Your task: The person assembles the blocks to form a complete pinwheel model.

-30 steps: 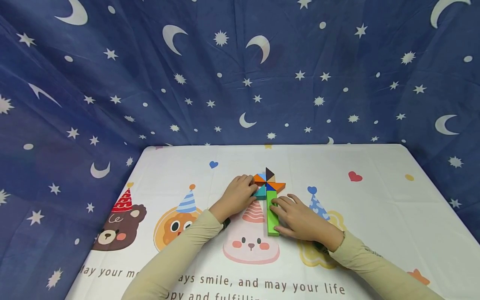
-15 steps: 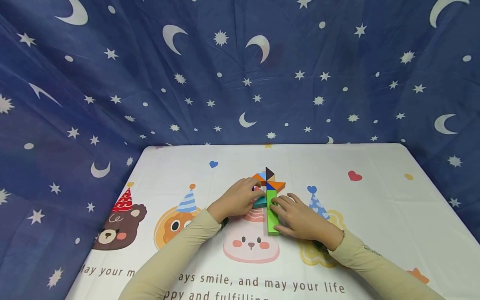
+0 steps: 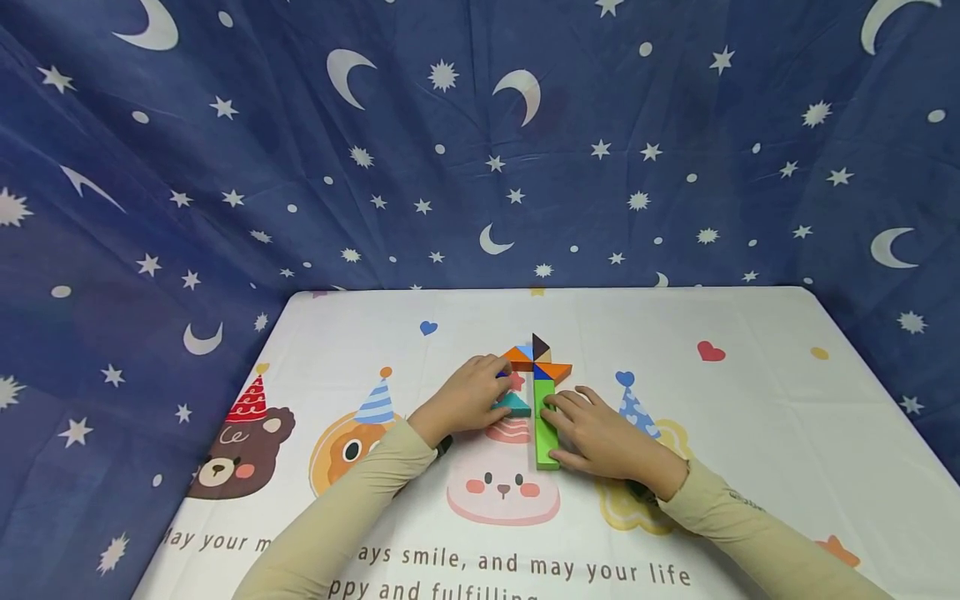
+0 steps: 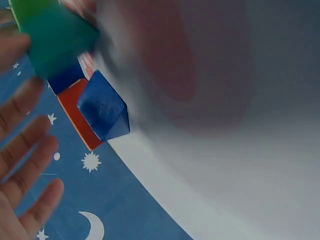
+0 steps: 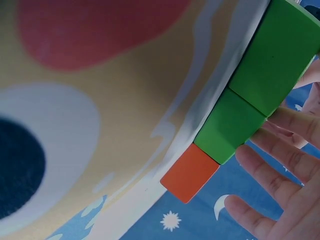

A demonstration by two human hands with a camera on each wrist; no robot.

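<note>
My left hand point(image 3: 468, 396) pinches a teal triangular block point(image 3: 515, 405) between thumb and index finger, just left of the green blocks; in the left wrist view this teal block point(image 4: 62, 40) is blurred. A blue triangular block point(image 4: 104, 107) stands close by the left fingertips, mostly covered by the hand in the head view. My right hand point(image 3: 600, 433) rests its loosely extended fingers along the right side of two green blocks point(image 3: 546, 429) laid end to end. In the right wrist view its fingertips point(image 5: 245, 152) touch the nearer green block point(image 5: 230, 125).
Above the green column sits a pinwheel of triangular blocks: an orange one point(image 3: 555, 370), a dark brown one point(image 3: 539, 347) and several others. The white tablecloth point(image 3: 750, 450) carries cartoon prints and lettering. A blue starry curtain point(image 3: 420, 108) rises behind the table.
The teal block has come away from the pinwheel, toward the person and slightly left, with my left hand. My right hand stays by the green blocks.
</note>
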